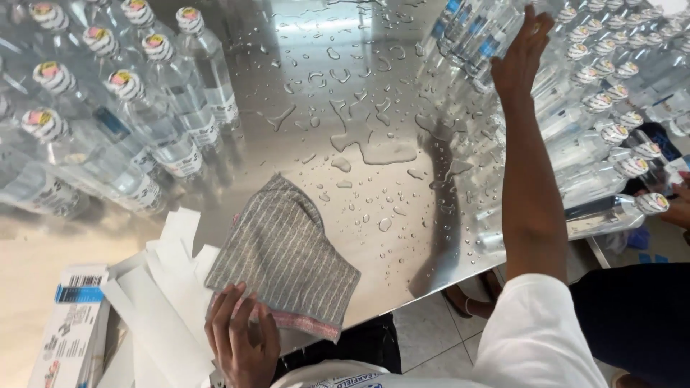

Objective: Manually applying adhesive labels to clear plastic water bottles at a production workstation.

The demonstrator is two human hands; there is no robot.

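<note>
My left hand (241, 338) rests on the near corner of a grey striped cloth (284, 255) that lies on the wet steel table (359, 86). My right hand (521, 54) reaches far across the table and grips a clear plastic water bottle (478, 29) with a blue label among other bottles. Water drops and small puddles cover the tabletop between the two hands.
Several capped water bottles (154, 108) stand at the left of the table, and many more (611, 108) crowd the right side. White paper strips (165, 287) and a printed box (68, 330) lie by the near left edge. Another person's dark clothing (640, 316) shows at the right.
</note>
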